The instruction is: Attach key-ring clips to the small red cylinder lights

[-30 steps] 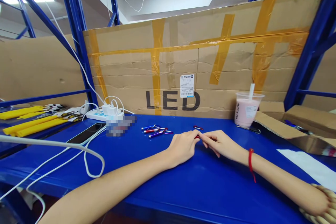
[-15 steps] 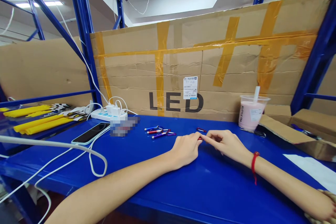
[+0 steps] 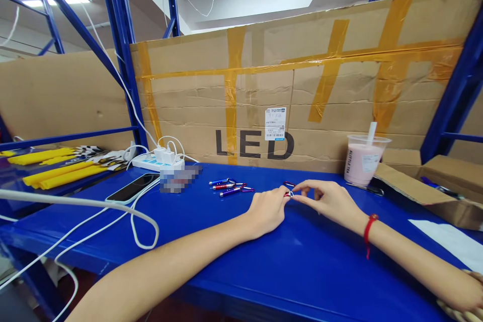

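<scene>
My left hand [image 3: 267, 212] is closed on a small red item [image 3: 287, 194], of which only the end shows past the fingertips. A silvery ring [image 3: 291, 193] sits at that end, and my right hand [image 3: 327, 200] pinches it between thumb and forefinger. Just behind the fingers lies a small red clip [image 3: 289, 184]. To the left of my left hand, a blue pen-like piece [image 3: 219, 182], a red one [image 3: 223, 187] and a purple one [image 3: 229, 192] rest close together on the blue table [image 3: 302, 266], with clips at their right ends.
A cup of pink drink [image 3: 363, 161] stands at the back right, beside an open cardboard box [image 3: 449, 206] and white paper [image 3: 449, 241]. A phone [image 3: 132, 187], white cables and a power strip [image 3: 158, 161] are at left. Cardboard [image 3: 188, 105] backs the table.
My right hand's fingers have shifted slightly, and a silvery ring now shows between the two hands. The whole view has also moved a little.
</scene>
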Demonstrator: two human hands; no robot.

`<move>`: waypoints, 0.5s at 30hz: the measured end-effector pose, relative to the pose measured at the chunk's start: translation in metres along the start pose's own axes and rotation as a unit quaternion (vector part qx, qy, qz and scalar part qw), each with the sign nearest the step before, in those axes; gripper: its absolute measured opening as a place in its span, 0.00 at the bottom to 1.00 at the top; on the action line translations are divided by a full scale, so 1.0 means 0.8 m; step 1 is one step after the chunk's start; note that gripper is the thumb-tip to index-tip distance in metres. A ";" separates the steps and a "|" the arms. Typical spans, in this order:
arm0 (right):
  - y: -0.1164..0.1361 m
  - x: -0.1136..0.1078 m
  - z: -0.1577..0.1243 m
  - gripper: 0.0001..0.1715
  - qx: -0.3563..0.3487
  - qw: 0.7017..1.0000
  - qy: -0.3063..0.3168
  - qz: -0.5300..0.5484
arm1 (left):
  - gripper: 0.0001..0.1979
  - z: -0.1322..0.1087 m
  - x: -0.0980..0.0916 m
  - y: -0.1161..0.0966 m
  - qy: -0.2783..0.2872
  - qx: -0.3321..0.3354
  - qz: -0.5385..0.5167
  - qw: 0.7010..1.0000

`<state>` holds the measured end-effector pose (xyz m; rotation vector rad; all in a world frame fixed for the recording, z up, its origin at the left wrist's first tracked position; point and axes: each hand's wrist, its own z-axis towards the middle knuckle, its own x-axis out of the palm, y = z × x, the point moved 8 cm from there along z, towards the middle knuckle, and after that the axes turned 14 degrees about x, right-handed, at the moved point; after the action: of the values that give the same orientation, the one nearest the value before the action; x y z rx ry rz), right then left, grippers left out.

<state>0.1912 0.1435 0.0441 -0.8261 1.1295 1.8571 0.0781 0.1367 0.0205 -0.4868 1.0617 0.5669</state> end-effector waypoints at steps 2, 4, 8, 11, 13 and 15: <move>0.000 0.001 0.001 0.20 -0.002 1.000 0.003 0.001 | 0.07 0.000 0.000 -0.001 -0.001 0.003 -0.002 1.000; 0.000 0.002 0.001 0.19 -0.009 1.000 0.010 0.005 | 0.07 0.000 0.001 -0.001 -0.002 0.005 -0.005 1.000; 0.002 0.004 0.000 0.17 -0.034 0.999 0.026 0.019 | 0.07 0.000 0.002 -0.002 0.007 0.003 -0.012 1.000; 0.001 0.004 -0.001 0.16 -0.045 0.998 0.033 0.029 | 0.06 0.001 0.002 -0.003 0.021 0.004 -0.016 1.000; 0.001 0.003 0.000 0.16 -0.051 0.998 0.034 0.035 | 0.07 0.001 0.003 -0.003 0.027 0.007 -0.019 0.999; 0.001 0.003 0.000 0.16 -0.057 0.997 0.036 0.042 | 0.07 0.002 0.004 -0.003 0.030 0.015 -0.021 0.999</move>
<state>0.1897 0.1442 0.0424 -0.9283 1.1270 1.9909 0.0821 0.1362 0.0181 -0.5010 1.1136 0.5015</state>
